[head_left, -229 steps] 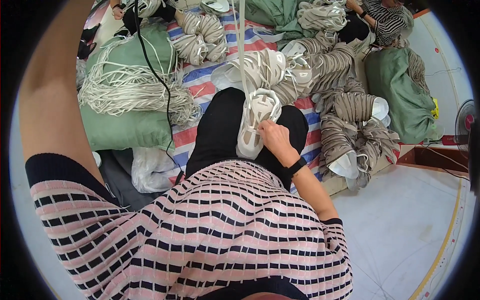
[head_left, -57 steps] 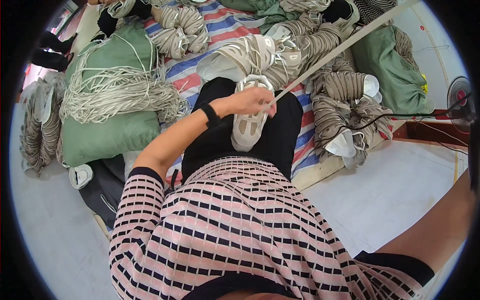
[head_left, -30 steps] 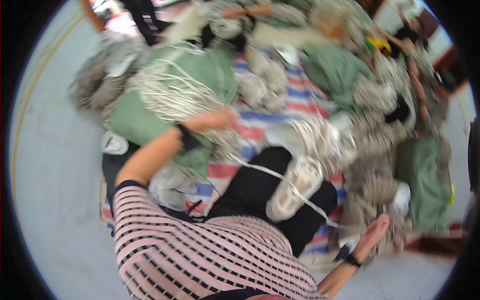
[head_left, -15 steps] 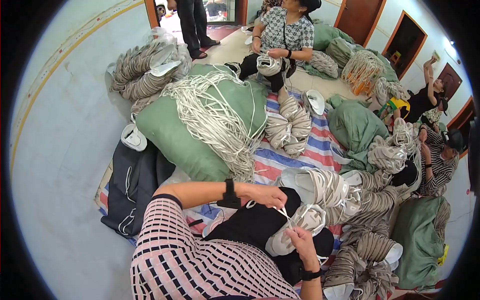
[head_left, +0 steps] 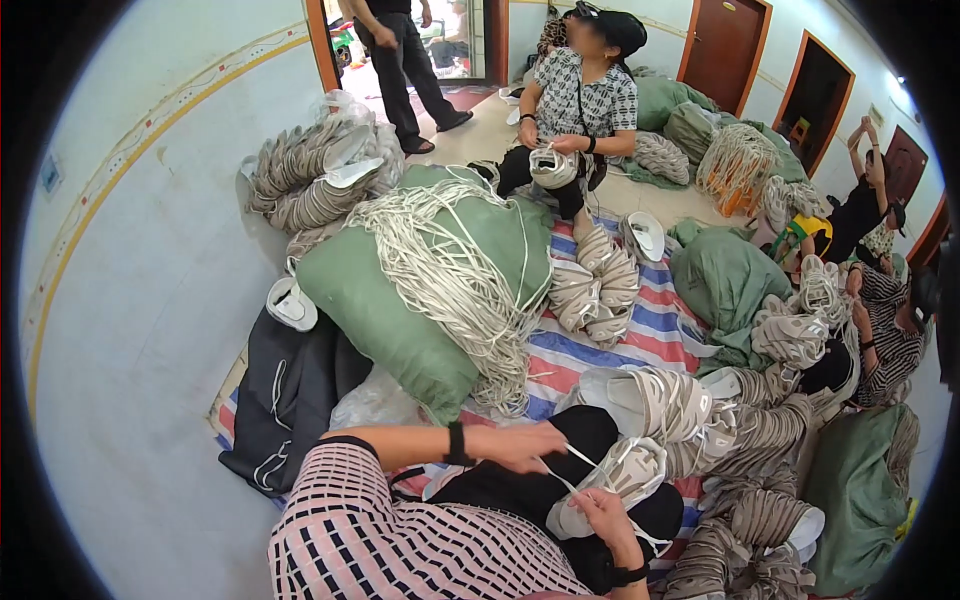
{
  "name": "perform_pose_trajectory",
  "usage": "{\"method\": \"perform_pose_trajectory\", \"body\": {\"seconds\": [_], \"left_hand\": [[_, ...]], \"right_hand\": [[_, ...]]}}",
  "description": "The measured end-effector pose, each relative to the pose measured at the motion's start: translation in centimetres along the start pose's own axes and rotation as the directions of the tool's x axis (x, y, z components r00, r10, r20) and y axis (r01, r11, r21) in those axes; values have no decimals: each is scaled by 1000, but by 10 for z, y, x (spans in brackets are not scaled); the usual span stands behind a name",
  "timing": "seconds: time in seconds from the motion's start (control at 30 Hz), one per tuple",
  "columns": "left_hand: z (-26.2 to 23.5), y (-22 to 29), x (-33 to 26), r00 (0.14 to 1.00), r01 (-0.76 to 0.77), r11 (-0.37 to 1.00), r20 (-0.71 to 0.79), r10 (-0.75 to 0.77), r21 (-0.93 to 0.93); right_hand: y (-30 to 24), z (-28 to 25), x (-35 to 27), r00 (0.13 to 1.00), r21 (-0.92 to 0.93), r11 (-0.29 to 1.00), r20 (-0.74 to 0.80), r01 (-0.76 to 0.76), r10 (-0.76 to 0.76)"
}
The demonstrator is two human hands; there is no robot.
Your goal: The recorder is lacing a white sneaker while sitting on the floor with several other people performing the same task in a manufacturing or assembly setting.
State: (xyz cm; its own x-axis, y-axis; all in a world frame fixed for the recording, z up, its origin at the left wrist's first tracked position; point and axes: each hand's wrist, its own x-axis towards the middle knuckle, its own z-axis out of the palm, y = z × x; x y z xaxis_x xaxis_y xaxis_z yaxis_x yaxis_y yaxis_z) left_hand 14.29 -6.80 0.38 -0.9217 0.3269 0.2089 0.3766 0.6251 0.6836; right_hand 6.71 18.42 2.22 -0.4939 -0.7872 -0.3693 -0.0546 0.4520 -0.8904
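Observation:
A beige and white shoe upper (head_left: 637, 468) rests on my black-trousered lap, its toe away from my left hand. A white shoelace (head_left: 566, 482) runs from it between my hands. My left hand (head_left: 525, 446), fingers closed, draws a length of the lace out to the left of the upper. Close against the upper's near side, my right hand (head_left: 604, 514) pinches the lace between thumb and fingers. Another loose lace end hangs by my right wrist.
Ahead lies a green sack (head_left: 385, 300) topped by a bundle of white laces (head_left: 440, 255). Stacked shoe uppers (head_left: 760, 425) fill my right side. A dark grey bag (head_left: 290, 395) lies left. Across the striped sheet (head_left: 650, 320) a seated person (head_left: 585, 95) handles an upper; others work at right.
My left hand has moved left, away from the upper, and more lace now spans between my hands. The whole view has shifted, so the surroundings sit lower and further right.

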Motion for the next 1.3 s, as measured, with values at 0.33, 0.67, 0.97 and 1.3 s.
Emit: {"method": "perform_pose_trajectory", "body": {"seconds": [0.33, 0.67, 0.97, 1.3], "left_hand": [[34, 32, 47, 929, 237, 858, 364, -63, -456], [48, 14, 76, 984, 96, 982, -131, -118, -160], [64, 22, 51, 958, 288, 939, 57, -282, -188], [66, 27, 58, 960, 269, 941, -23, -280, -204]], "right_hand": [[24, 7, -12, 986, -108, 993, -166, -44, 26], [7, -54, 19, 824, -365, 928, -502, 73, -262], [-10, -26, 7, 919, -602, 788, -373, -131, -132], [-10, -35, 13, 871, -799, 580, -165, 156, -462]]}}
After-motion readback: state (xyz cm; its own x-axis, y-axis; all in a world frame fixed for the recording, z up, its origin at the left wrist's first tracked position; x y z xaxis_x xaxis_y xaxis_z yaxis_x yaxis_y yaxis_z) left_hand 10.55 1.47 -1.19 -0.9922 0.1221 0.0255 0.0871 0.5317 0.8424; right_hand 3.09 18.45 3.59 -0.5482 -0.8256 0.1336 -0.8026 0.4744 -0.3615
